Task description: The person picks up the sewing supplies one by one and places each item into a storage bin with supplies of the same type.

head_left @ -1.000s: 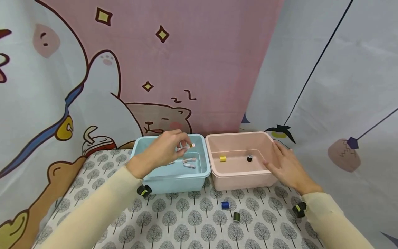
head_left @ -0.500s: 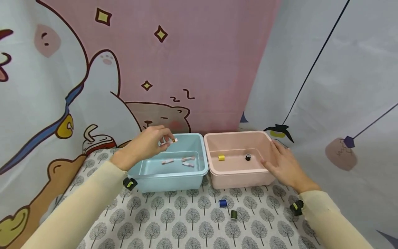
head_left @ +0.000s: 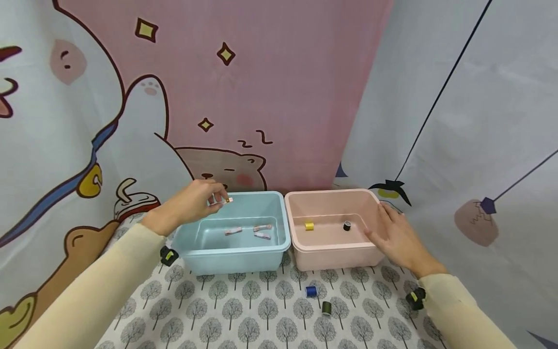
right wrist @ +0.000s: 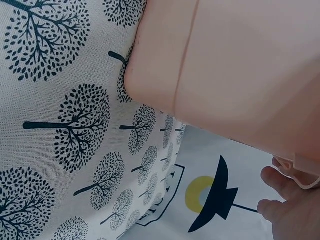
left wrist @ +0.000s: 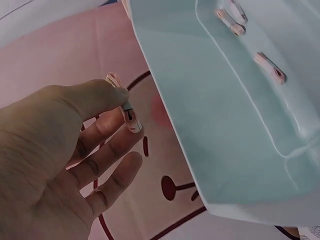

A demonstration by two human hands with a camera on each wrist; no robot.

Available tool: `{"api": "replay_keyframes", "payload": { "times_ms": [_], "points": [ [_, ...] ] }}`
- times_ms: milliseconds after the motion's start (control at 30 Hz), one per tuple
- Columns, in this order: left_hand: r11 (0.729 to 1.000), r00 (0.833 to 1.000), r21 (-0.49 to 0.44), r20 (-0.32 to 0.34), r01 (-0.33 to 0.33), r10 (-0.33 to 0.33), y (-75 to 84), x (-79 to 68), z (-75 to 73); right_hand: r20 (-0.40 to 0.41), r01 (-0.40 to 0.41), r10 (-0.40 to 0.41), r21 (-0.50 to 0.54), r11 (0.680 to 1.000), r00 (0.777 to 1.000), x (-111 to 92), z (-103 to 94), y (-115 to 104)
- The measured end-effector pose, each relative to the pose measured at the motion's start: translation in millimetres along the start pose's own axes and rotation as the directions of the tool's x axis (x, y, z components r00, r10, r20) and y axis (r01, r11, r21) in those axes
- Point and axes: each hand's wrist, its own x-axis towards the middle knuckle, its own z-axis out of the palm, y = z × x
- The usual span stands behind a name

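My left hand (head_left: 193,202) is over the left end of the light blue bin (head_left: 235,252). It pinches a small folded pale pink strip (left wrist: 129,115), bound round its middle, between thumb and fingers. Inside that bin lie several similar strips (head_left: 262,227), apart from the held one. My right hand (head_left: 401,240) grips the right rim of the pink bin (head_left: 335,254), thumb at the inner side and fingers at the outer side. A yellow thread spool (head_left: 309,226) and a black thread spool (head_left: 347,226) lie in the pink bin.
Both bins stand side by side on a tree-print cloth (head_left: 218,312). In front of them lie a blue spool (head_left: 311,291) and a dark green spool (head_left: 326,308). A cartoon-print curtain (head_left: 283,97) hangs close behind.
My left hand, pinching the folded strip, has moved left across the blue bin, uncovering the strip at the bin's middle. My right hand has stayed at the pink bin's rim.
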Motion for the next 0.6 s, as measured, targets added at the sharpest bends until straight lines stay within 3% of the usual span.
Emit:
{"api": "replay_keyframes", "payload": {
  "times_ms": [300, 600],
  "points": [
    [0.998, 0.995, -0.031, 0.089, 0.056, -0.053, -15.6, -0.1, 2.7, -0.007, 0.0, 0.0, -0.007, 1.0, 1.0, -0.8, 1.5, 1.5],
    [0.997, 0.99, -0.015, 0.126, 0.071, -0.068, -28.4, 6.9, 6.8, 0.004, -0.008, 0.008, 0.001, 1.0, 1.0, -0.8, 1.5, -0.9]
  ]
}}
